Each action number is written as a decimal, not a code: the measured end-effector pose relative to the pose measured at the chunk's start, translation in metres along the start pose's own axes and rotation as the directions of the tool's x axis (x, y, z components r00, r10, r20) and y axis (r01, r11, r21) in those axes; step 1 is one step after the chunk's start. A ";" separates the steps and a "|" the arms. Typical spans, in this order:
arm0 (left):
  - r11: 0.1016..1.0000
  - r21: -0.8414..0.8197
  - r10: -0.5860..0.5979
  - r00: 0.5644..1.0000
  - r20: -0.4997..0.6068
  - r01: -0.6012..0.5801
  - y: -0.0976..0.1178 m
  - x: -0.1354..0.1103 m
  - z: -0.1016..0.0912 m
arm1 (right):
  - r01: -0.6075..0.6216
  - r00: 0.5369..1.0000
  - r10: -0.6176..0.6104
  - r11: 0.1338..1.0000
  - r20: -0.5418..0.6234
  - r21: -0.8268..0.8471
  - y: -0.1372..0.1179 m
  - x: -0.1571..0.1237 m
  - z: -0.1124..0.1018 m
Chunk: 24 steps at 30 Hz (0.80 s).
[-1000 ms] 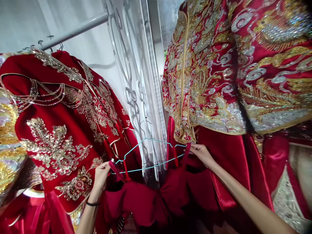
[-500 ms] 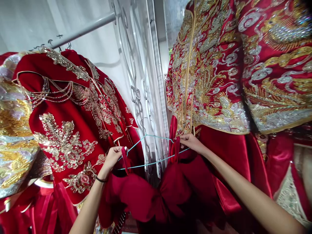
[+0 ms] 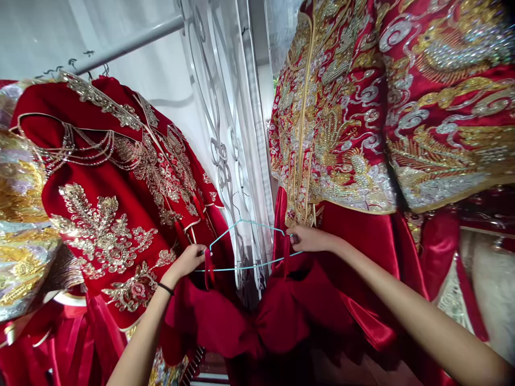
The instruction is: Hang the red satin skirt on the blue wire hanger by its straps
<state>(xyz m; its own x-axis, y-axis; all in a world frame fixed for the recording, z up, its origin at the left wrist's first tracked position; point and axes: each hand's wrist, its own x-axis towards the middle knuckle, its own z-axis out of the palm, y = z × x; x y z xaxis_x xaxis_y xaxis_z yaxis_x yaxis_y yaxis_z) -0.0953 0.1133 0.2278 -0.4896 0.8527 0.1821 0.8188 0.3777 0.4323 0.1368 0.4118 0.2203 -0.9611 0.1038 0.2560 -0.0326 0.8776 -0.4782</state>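
Blue wire hanger [image 3: 241, 244], dead centre of view, stretched level between two hands, red satin garment [image 3: 257, 321] sagging beneath it by two red loops. Left hand [image 3: 187, 261] at 9 o'clock of the hanger, arm rising from 7 o'clock of the frame, wrist bent up, dark band [image 3: 165, 288] around it; fingers curled and pinching the left red loop [image 3: 208, 268] against the hanger's end. Right hand [image 3: 309, 239] at 3 o'clock of the hanger, forearm stretching in long from 4 o'clock, knuckles up; thumb and fingertips pressed together on the right red loop [image 3: 286, 252] and the wire. One hanger in hand, two loops, two hands, one wristband. Hanging close by, three embroidered pieces in view: a red velvet jacket [image 3: 104, 214] with gold sprays at 9 o'clock, a gold and silver piece [image 3: 20, 236] at the far left edge, a heavily beaded red robe [image 3: 382, 118] filling 1 to 3 o'clock. One metal rail [image 3: 129, 45] at 11 o'clock, hooks crowded on it. White scrollwork grille [image 3: 217, 139] and sheer curtain [image 3: 257, 177] behind, at 12 o'clock.
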 end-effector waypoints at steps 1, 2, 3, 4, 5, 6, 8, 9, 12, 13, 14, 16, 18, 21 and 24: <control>0.997 0.069 -0.026 1.000 -0.010 0.027 0.001 -0.002 -0.002 | -0.004 1.000 0.004 1.000 -0.005 -0.015 -0.001 -0.002 0.000; 0.991 0.124 -0.055 0.998 -0.038 0.059 0.001 -0.004 -0.004 | -0.010 1.000 0.010 1.000 -0.008 0.011 -0.001 -0.003 0.000; 0.983 0.158 -0.080 0.994 -0.078 0.091 0.001 -0.006 -0.005 | -0.018 1.000 0.019 0.997 -0.013 0.070 0.000 -0.005 0.000; 0.979 0.173 -0.091 0.989 -0.117 0.110 0.001 -0.008 -0.006 | -0.029 0.999 0.033 0.989 -0.023 0.146 0.001 -0.006 0.001; 0.978 0.173 -0.088 0.986 -0.144 0.113 0.001 -0.009 -0.006 | -0.037 0.998 0.046 0.976 -0.036 0.217 0.002 -0.006 0.002; 0.981 0.165 -0.072 0.985 -0.158 0.098 0.001 -0.010 -0.005 | -0.035 0.996 0.054 0.963 -0.064 0.267 0.004 -0.006 0.004; 0.986 0.156 -0.033 0.983 -0.179 0.062 0.001 -0.011 -0.002 | 0.016 0.988 0.028 0.961 -0.154 0.275 0.007 -0.006 0.008; 0.985 0.161 -0.025 0.978 -0.206 0.059 0.001 -0.011 0.001 | 0.053 0.978 -0.002 0.969 -0.208 0.241 0.009 -0.007 0.011; 0.972 0.182 -0.073 0.923 -0.378 0.151 0.003 -0.019 0.010 | 0.103 0.899 -0.046 0.989 -0.436 0.108 0.014 -0.015 0.023; 0.960 0.189 -0.111 0.896 -0.429 0.209 0.003 -0.023 0.013 | 0.074 0.847 -0.023 0.994 -0.531 0.076 0.017 -0.021 0.029; 0.942 0.192 -0.159 0.871 -0.464 0.275 0.004 -0.029 0.016 | 0.025 0.787 0.018 0.998 -0.617 0.060 0.021 -0.027 0.036; 0.895 0.190 -0.272 0.830 -0.486 0.404 0.003 -0.041 0.021 | -0.105 0.688 0.127 0.992 -0.714 0.076 0.030 -0.043 0.054; 0.846 0.187 -0.365 0.798 -0.479 0.500 -0.001 -0.053 0.027 | -0.248 0.655 0.259 0.961 -0.710 0.123 0.042 -0.058 0.073; 0.787 0.177 -0.482 0.769 -0.420 0.590 -0.014 -0.070 0.040 | -0.411 0.656 0.455 0.885 -0.603 0.220 0.057 -0.075 0.099; 0.730 0.164 -0.603 0.738 -0.302 0.664 -0.031 -0.083 0.059 | -0.427 0.734 0.541 0.837 -0.410 0.341 0.059 -0.084 0.114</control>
<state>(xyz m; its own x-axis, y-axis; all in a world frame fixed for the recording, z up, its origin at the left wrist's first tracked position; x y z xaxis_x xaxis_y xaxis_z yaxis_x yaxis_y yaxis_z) -0.0618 0.0521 0.1469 -0.9459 0.2927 0.1402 0.3219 0.9006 0.2920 0.1847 0.4012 0.0752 -0.6108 0.7431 0.2734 0.2893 0.5308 -0.7966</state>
